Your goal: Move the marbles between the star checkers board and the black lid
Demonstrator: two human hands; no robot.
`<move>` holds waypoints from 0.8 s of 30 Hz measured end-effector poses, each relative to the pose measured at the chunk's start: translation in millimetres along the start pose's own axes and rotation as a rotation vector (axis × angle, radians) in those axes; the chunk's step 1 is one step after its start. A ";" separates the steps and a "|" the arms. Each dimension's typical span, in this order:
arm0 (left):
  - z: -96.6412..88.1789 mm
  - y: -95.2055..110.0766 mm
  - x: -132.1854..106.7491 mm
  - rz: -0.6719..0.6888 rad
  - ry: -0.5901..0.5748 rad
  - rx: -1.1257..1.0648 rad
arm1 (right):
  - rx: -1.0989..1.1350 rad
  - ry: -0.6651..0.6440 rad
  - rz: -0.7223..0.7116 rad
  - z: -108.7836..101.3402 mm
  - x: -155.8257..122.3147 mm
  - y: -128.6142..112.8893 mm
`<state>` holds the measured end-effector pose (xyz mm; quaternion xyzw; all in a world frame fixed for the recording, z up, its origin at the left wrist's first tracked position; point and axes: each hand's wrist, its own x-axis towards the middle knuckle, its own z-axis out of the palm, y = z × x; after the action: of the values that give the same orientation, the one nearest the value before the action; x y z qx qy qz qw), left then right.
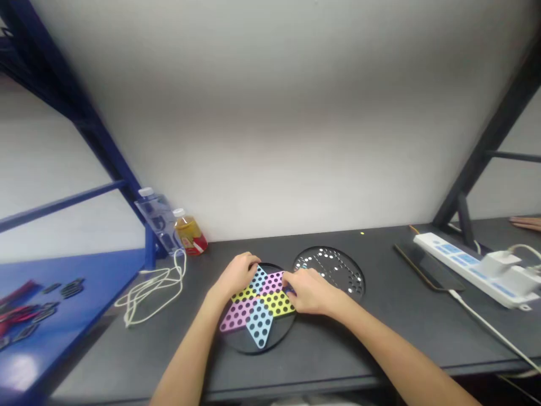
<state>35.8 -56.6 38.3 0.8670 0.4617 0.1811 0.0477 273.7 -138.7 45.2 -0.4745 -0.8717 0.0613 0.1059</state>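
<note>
A star-shaped game board (276, 303), made of pink, yellow and blue diamonds dotted with dark holes, lies over a round black tray (282, 332). My left hand (240, 275) is closed at the star's upper left, its fingertips at a blue point. On the other side, my right hand (311, 290) has its curled fingers at the pink and yellow points on the right. Both hands cover parts of the star's edge, so the exact grip is partly hidden. Behind my right hand sits a second black disc (338, 270) with many light-coloured holes.
A white cable (154, 287) lies coiled at left, near a clear bottle (158, 220) and a yellow-and-red bottle (190, 232). At right are a phone (426, 265) on a cable and a white power strip (465, 265). A blue surface (97, 282) holds several small dark and red pieces.
</note>
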 end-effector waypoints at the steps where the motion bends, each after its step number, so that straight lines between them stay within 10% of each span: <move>1: -0.7 0.3 -0.1 -0.007 -0.001 -0.002 | 0.002 0.010 0.014 0.1 0.4 0.3; 14: -0.1 -2.1 -1.5 0.009 0.007 0.002 | 0.185 0.080 0.150 10.2 10.4 6.2; 24: 2.3 -4.8 -0.6 0.020 0.005 0.009 | 1.521 0.216 0.313 4.3 21.0 37.7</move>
<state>32.6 -54.1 34.8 0.8713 0.4541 0.1816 0.0411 292.3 -100.6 35.9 -0.3922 -0.4981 0.6094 0.4761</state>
